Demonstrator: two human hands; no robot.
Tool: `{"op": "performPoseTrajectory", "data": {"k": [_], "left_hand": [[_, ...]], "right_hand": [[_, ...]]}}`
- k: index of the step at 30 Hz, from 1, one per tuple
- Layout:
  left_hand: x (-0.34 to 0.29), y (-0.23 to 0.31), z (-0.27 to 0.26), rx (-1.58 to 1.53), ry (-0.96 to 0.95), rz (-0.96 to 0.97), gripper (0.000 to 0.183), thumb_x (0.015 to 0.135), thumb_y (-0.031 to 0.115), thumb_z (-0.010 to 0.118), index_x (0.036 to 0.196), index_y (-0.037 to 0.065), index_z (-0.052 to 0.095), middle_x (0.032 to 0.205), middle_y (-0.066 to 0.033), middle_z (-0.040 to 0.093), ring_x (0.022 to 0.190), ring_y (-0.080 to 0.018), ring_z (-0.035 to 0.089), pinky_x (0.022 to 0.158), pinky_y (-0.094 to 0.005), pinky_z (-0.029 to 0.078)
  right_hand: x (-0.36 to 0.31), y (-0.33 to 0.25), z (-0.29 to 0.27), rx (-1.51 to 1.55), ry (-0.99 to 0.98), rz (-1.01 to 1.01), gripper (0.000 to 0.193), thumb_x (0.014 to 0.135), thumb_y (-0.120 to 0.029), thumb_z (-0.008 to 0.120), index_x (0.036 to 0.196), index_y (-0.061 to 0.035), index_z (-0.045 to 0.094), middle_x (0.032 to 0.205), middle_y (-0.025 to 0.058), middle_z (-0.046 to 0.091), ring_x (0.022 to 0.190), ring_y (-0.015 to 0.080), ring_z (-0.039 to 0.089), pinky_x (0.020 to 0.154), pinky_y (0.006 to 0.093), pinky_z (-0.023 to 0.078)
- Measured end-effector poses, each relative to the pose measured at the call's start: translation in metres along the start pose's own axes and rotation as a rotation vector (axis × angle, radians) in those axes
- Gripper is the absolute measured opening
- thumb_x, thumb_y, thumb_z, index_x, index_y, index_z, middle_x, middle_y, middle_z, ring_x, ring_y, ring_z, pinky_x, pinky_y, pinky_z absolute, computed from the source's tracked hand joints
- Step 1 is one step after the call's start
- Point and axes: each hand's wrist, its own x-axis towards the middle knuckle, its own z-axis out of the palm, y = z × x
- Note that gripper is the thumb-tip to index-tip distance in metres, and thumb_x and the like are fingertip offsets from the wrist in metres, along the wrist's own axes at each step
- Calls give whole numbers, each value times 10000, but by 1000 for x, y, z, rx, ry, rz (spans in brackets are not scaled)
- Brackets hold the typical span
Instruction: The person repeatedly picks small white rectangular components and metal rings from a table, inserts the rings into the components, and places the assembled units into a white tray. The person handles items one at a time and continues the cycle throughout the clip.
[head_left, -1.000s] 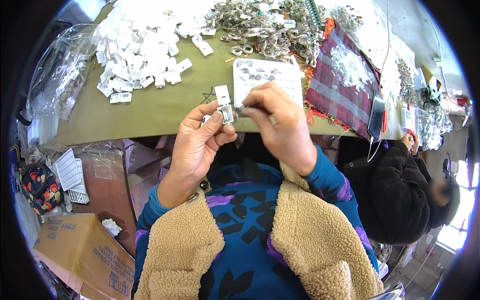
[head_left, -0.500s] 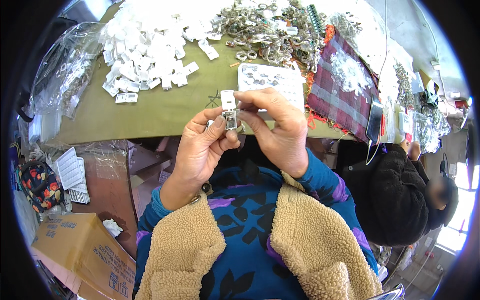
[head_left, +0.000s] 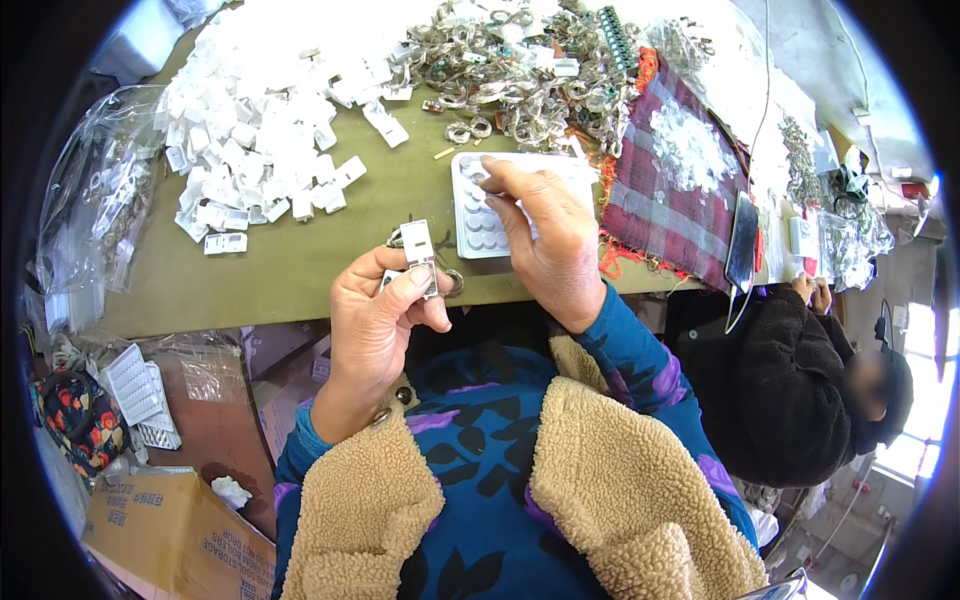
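My left hand [head_left: 375, 310] is closed, its thumb pressing a small white plastic case [head_left: 415, 240] upright against the fingers. A second pale piece and a loop of thin wire [head_left: 454, 282] show beside the same fingers. Over the white tray with round wells [head_left: 484, 240], my right hand [head_left: 552, 225] reaches with thumb and index finger curved together at its left part. A small silvery disc, seemingly a button cell [head_left: 491, 186], shows between those fingertips. Part of the tray is hidden under the right hand.
A large heap of white plastic cases [head_left: 260, 130] covers the table's far left. Tangled wire loops [head_left: 510, 75] lie at the back middle. Clear pieces [head_left: 690, 145] rest on a plaid cloth [head_left: 640, 210], by a black phone [head_left: 741, 240]. Another person [head_left: 790, 390] sits at right; a cardboard box [head_left: 180, 530] stands lower left.
My right hand has left the case and moved to the tray's wells. My left hand, still gripping the case, has shifted left and nearer me. The whole view has shifted slightly.
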Motion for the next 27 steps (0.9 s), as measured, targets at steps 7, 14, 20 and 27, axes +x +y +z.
{"op": "performPoseTrajectory", "data": {"k": [7, 14, 20, 27], "left_hand": [[4, 1, -1, -32, 7, -6, 123, 939, 61, 619, 1009, -39, 607, 901, -184, 692, 678, -178, 681, 611, -312, 617], [2, -2, 2, -145, -3, -29, 198, 988, 66, 569, 1145, -54, 586, 997, -204, 694, 803, -220, 724, 712, -324, 634], [-12, -7, 8, -128, -48, -8, 194, 967, 54, 606, 1136, -41, 598, 955, -165, 699, 794, -209, 724, 710, -325, 639], [-27, -12, 6, -119, -9, -23, 167, 944, 60, 646, 1078, -37, 630, 844, -138, 697, 721, -185, 708, 670, -314, 628]], "right_hand": [[4, 9, 9, -78, -123, -94, 392, 715, 82, 601, 1098, 4, 630, 946, 144, 652, 841, 321, 622, 736, 395, 513], [0, -17, -5, 97, -130, 80, 300, 773, 109, 620, 1053, 3, 631, 958, 150, 621, 842, 321, 637, 729, 381, 529], [-18, -57, 0, 266, -31, 107, 254, 777, 125, 685, 996, 3, 649, 955, 137, 641, 802, 251, 663, 708, 305, 543], [-19, -51, -6, 404, -214, 13, 242, 767, 71, 662, 992, -10, 626, 881, 138, 619, 764, 327, 641, 661, 374, 529]]}}
